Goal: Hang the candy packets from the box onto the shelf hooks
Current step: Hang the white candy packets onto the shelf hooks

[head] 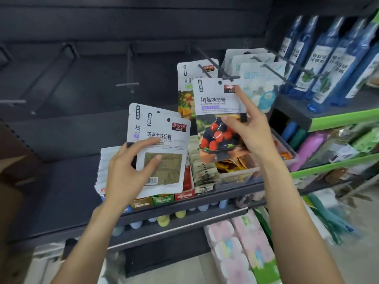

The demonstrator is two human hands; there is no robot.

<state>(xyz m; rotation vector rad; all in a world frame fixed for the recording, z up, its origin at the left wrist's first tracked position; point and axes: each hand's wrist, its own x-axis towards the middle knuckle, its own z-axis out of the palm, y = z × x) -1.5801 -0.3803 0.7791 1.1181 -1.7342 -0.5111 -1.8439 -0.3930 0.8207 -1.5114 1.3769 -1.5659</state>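
Note:
My left hand (131, 171) grips a small stack of white candy packets (164, 144), the front one with brown panel and barcode. My right hand (249, 130) pinches a raspberry candy packet (217, 119), index finger stretched up along its right edge. The packet's punched hole sits just below the tip of a black shelf hook (229, 76). More white packets (192, 78) hang on that hook behind it. Pale blue packets (256, 78) hang on the hook to the right. Empty hooks (128, 84) stick out to the left.
Small boxed goods and a clear tub (235, 171) line the dark shelf (71, 181) below the hooks. Blue bottles (320, 58) stand on a green-edged shelf at the right. A brown cardboard box edge (12, 171) shows at far left. Pink packs (242, 249) lie low.

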